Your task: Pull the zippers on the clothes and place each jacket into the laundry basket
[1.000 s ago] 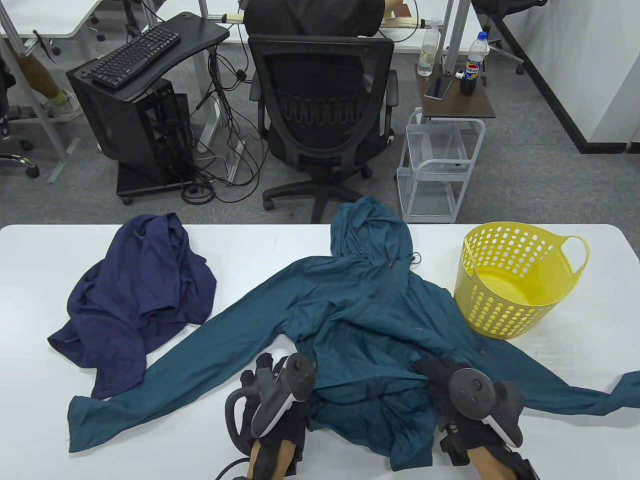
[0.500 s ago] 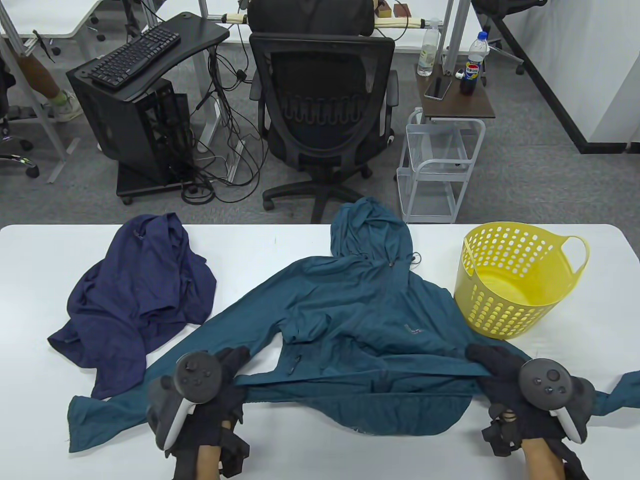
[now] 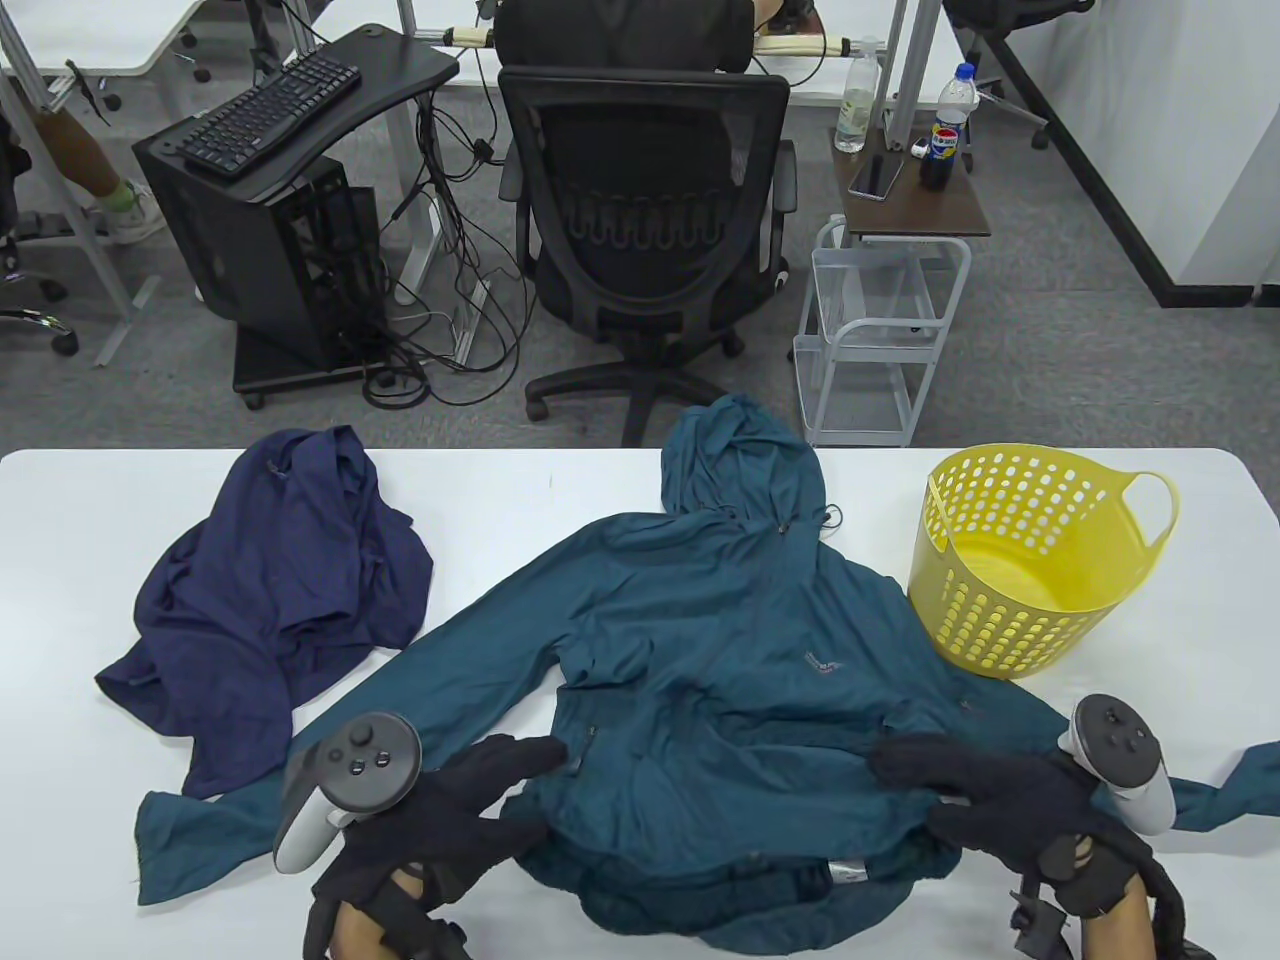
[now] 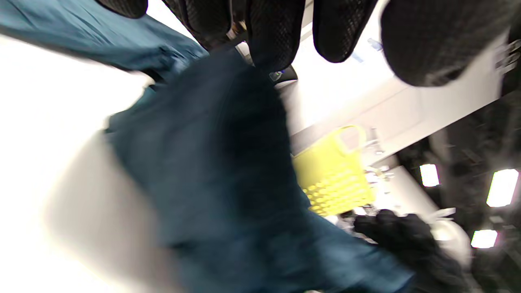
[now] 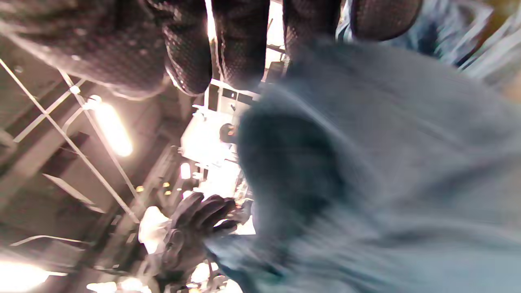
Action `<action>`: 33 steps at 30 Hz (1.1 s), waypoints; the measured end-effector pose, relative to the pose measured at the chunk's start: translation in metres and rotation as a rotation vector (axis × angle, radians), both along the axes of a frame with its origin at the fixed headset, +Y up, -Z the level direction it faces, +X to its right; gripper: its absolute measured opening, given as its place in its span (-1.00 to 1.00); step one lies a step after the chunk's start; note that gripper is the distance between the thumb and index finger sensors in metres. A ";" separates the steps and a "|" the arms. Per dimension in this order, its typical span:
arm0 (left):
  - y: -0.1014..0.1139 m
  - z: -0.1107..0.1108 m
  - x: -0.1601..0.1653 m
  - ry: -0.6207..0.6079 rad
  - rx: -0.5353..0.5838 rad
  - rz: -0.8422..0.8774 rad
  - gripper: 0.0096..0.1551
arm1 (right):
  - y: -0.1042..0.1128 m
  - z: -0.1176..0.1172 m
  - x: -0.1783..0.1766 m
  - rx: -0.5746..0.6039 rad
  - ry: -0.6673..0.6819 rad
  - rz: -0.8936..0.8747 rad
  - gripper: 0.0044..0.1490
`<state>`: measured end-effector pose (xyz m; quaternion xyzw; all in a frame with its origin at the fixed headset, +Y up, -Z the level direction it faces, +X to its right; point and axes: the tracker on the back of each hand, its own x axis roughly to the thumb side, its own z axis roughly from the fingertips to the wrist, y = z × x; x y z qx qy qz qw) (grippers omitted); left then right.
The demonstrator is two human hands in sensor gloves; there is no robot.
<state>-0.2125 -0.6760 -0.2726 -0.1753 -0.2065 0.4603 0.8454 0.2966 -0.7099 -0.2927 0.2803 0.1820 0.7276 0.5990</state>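
A teal hooded jacket [image 3: 720,620] lies spread face up on the white table [image 3: 100,520], with its lower hem bunched near the front edge. My left hand [image 3: 520,795] holds the left side of the hem between thumb and fingers. My right hand [image 3: 905,790] holds the right side of the hem the same way. In the blurred left wrist view the teal jacket [image 4: 211,171] rises to my fingers [image 4: 268,36]. The right wrist view shows the jacket [image 5: 386,162] under my fingers [image 5: 240,44]. A navy jacket [image 3: 280,580] lies crumpled at the left. The yellow laundry basket [image 3: 1000,620] stands at the right with nothing in it.
The teal sleeves reach out toward both front corners of the table. Behind the table's far edge stand a black office chair [image 3: 640,200] and a white wire cart [image 3: 880,330]. A small side table [image 3: 915,205] carries bottles and a phone.
Both hands have moved inward from the stretched-out hem corners. The hem, pulled taut half a second ago, is now slack and bunched at the front edge.
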 end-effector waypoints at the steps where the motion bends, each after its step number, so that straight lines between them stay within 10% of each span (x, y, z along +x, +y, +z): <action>1: -0.001 -0.001 0.002 -0.011 -0.002 0.008 -0.10 | -0.001 -0.001 -0.001 -0.012 -0.010 -0.007 -0.32; 9: -0.040 -0.028 0.042 0.226 -0.081 -0.503 -0.29 | -0.023 -0.009 -0.045 0.141 -0.318 0.599 -0.50; 18: -0.101 -0.044 0.101 0.055 -0.150 -0.935 -0.17 | -0.058 -0.004 -0.098 0.111 -0.064 1.000 -0.09; 33: -0.096 -0.029 0.071 0.111 -0.257 -1.133 -0.07 | -0.066 -0.002 -0.004 -0.109 -0.223 1.182 -0.06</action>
